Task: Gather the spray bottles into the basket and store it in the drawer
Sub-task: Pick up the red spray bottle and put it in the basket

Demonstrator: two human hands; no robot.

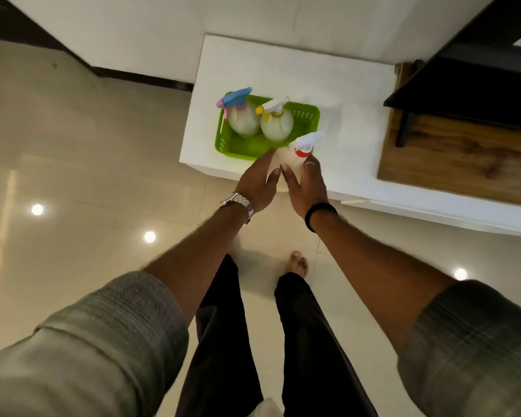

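Note:
A green plastic basket [306, 115] sits on a white cabinet top [328, 85]. Two white spray bottles stand upright inside it: one with a blue and pink trigger [243, 120] on the left, one with a white and yellow trigger [276, 124] beside it. A third white bottle with a white and red trigger [288, 159] is at the basket's near edge, held between both hands. My left hand [257, 183] presses its left side and my right hand [306, 185] grips its right side. The bottle's lower body is hidden by my hands.
A wooden top [451, 164] with a dark metal frame [463, 85] lies to the right of the white cabinet. A white wall stands behind. Glossy beige floor tiles [88, 176] spread to the left and below, where my legs and a bare foot [298, 263] show.

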